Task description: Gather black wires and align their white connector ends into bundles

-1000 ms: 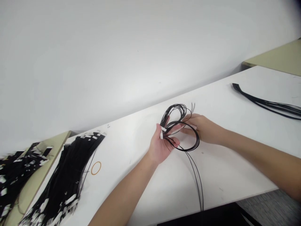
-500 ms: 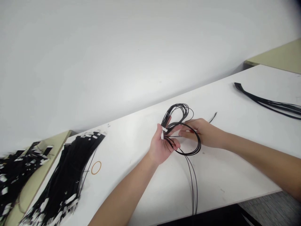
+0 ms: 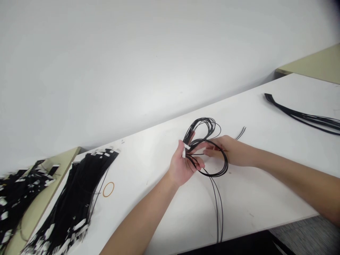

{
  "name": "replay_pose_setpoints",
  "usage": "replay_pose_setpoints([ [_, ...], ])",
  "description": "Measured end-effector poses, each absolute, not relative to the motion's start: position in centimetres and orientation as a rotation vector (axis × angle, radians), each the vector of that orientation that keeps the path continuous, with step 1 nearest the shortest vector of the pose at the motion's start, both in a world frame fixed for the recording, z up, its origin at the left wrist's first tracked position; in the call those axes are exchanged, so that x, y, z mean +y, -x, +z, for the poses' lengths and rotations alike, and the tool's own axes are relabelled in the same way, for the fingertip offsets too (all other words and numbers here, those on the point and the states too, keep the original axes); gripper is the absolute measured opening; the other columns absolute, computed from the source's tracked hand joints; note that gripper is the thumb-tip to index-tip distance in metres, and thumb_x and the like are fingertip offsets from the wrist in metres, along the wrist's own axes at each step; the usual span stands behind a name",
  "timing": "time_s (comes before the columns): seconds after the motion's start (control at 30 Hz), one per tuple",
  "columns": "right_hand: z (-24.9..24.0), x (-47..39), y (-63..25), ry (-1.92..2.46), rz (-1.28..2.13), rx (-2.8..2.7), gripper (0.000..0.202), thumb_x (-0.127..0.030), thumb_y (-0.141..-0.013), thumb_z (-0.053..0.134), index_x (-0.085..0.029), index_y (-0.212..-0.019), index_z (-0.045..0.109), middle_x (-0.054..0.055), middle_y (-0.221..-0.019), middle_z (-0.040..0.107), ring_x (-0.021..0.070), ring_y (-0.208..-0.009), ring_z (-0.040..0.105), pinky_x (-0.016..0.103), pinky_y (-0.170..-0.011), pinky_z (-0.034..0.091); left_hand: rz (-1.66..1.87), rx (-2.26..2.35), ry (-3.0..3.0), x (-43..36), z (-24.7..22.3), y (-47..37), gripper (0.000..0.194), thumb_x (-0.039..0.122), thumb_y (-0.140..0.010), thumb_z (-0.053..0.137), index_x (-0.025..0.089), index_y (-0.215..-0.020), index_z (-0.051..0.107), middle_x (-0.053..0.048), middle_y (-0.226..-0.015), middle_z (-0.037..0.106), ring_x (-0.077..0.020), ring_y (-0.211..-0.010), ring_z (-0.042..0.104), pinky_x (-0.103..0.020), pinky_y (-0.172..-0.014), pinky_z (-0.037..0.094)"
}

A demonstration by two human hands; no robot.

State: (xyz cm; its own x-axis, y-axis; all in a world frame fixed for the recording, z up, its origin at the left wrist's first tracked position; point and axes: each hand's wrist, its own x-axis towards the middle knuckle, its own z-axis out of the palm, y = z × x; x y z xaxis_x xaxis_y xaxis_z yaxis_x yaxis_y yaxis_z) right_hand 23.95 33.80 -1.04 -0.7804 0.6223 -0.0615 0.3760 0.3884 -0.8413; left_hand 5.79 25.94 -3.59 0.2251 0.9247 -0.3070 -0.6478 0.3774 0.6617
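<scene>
My left hand (image 3: 182, 164) is closed around a looped black wire harness (image 3: 222, 169), with white connectors (image 3: 185, 150) by the thumb. Two loops of thin black wire stand out from that grip, one upward and one to the right. My right hand (image 3: 225, 150) is closed at the right-hand loop, its fingertips pinching wires of the same harness; part of the pinch is hidden behind the loop. Short wire ends (image 3: 241, 132) stick out beyond the right hand. Two loose wires (image 3: 219, 212) hang down toward the table's front edge.
A thick pile of black harnesses with white connectors (image 3: 82, 187) lies on the white table (image 3: 148, 212) at left, beside an orange rubber band (image 3: 108, 189). Another pile (image 3: 21, 194) rests on a yellowish surface farther left. A black cable bundle (image 3: 302, 114) lies at right.
The wire loops have shifted very slightly right. The short wire ends beyond my right hand now show as separate tips. Both hands keep their hold.
</scene>
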Motion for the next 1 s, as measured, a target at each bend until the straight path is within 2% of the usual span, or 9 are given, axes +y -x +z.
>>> replay_pose_setpoints([
  [0.17, -1.0, 33.8, -23.9, 0.836, 1.217, -2.39, 0.033, -0.043, -0.087, 0.048, -0.018, -0.068, 0.059, 0.003, -0.061, 0.056, 0.0152, -0.06, 0.053, 0.027, -0.054, 0.038, 1.154, 0.751, -0.439, 26.0, -3.7, -5.8, 0.058, 0.063, -0.084, 0.036, 0.039, -0.138, 0.035, -0.006, -0.118, 0.061, -0.0114, -0.055, 0.06, -0.022, -0.048, 0.039],
  [0.37, -1.9, 34.4, -23.9, 0.777, 0.81, -2.448, 0.037, -0.044, -0.086, 0.05, -0.018, -0.061, 0.055, 0.002, -0.058, 0.053, 0.0125, -0.054, 0.046, 0.026, -0.054, 0.035, 1.167, 0.778, -0.437, 26.0, -3.6, -5.9, 0.058, 0.063, -0.085, 0.035, 0.041, -0.138, 0.035, -0.005, -0.12, 0.059, -0.0108, -0.056, 0.059, -0.023, -0.049, 0.04],
  [0.47, -2.3, 34.6, -24.0, 0.69, 0.623, -2.46, 0.037, -0.043, -0.088, 0.048, -0.018, -0.062, 0.055, 0.002, -0.055, 0.051, 0.0124, -0.054, 0.045, 0.027, -0.059, 0.036, 1.165, 0.781, -0.435, 26.0, -3.6, -5.9, 0.06, 0.063, -0.084, 0.036, 0.039, -0.138, 0.035, -0.007, -0.121, 0.058, -0.0109, -0.056, 0.059, -0.023, -0.05, 0.04],
  [0.57, -2.2, 34.4, -23.9, 0.71, 0.554, -2.447, 0.036, -0.042, -0.088, 0.049, -0.018, -0.062, 0.053, 0.001, -0.055, 0.049, 0.0116, -0.054, 0.042, 0.027, -0.06, 0.036, 1.164, 0.767, -0.437, 26.0, -3.6, -5.9, 0.061, 0.064, -0.083, 0.037, 0.038, -0.138, 0.035, -0.008, -0.122, 0.058, -0.0117, -0.056, 0.06, -0.023, -0.051, 0.041],
  [0.67, -1.5, 34.0, -23.8, 0.838, 0.691, -2.421, 0.038, -0.045, -0.085, 0.051, -0.018, -0.059, 0.05, 0.0, -0.055, 0.046, 0.0101, -0.052, 0.04, 0.024, -0.052, 0.031, 1.163, 0.748, -0.437, 25.9, -3.6, -5.8, 0.058, 0.063, -0.084, 0.035, 0.041, -0.138, 0.034, -0.007, -0.124, 0.057, -0.0119, -0.057, 0.06, -0.023, -0.052, 0.041],
  [0.77, -0.6, 33.9, -24.1, 0.952, 0.932, -2.43, 0.03, -0.048, -0.083, 0.053, -0.021, -0.069, 0.058, -0.002, -0.055, 0.045, 0.0099, -0.05, 0.039, 0.023, -0.047, 0.029, 1.16, 0.733, -0.439, 25.9, -3.6, -5.8, 0.056, 0.062, -0.085, 0.034, 0.042, -0.137, 0.034, -0.006, -0.125, 0.057, -0.0119, -0.057, 0.061, -0.023, -0.052, 0.042],
  [0.87, 0.5, 34.6, -24.9, 0.966, 1.252, -2.439, 0.025, -0.048, -0.079, 0.057, -0.025, -0.086, 0.062, -0.003, -0.057, 0.045, 0.0095, -0.051, 0.038, 0.021, -0.046, 0.029, 1.151, 0.734, -0.438, 26.0, -3.6, -5.8, 0.057, 0.061, -0.085, 0.035, 0.04, -0.138, 0.034, -0.007, -0.124, 0.057, -0.0124, -0.057, 0.061, -0.023, -0.053, 0.042],
  [1.0, 1.9, 36.2, -26.7, 0.981, 1.725, -2.123, 0.022, -0.042, -0.08, 0.058, -0.02, -0.086, 0.06, -0.004, -0.054, 0.038, 0.0065, -0.047, 0.032, 0.02, -0.043, 0.025, 1.148, 0.747, -0.432, 26.0, -3.6, -5.9, 0.056, 0.061, -0.086, 0.034, 0.039, -0.137, 0.036, -0.008, -0.124, 0.057, -0.0127, -0.058, 0.062, -0.023, -0.053, 0.043],
])
